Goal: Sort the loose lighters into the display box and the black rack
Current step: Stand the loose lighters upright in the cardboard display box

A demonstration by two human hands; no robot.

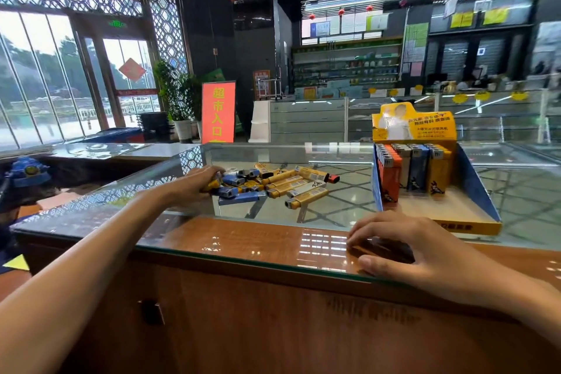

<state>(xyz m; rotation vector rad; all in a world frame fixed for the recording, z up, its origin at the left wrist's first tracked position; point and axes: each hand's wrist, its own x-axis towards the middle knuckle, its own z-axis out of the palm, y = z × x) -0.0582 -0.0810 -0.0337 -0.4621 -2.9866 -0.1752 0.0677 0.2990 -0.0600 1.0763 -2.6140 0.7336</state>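
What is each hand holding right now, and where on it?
The left hand grips a yellow lighter from the pile, round its body; right hand rests empty on the counter.

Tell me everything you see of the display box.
The display box looks like cardboard: yellow front, blue side walls, a yellow printed back card. It stands upright at the right on the glass counter. Orange, grey, blue and yellow lighters stand upright at its back; the front floor is bare. No hand touches it.

Left arm's stretched way out, forearm bare, left hand palm down with its fingers curled round a yellow plastic lighter. Right hand sits close in, palm down, fingers loosely spread, tips resting on the glass-topped wooden tabletop.
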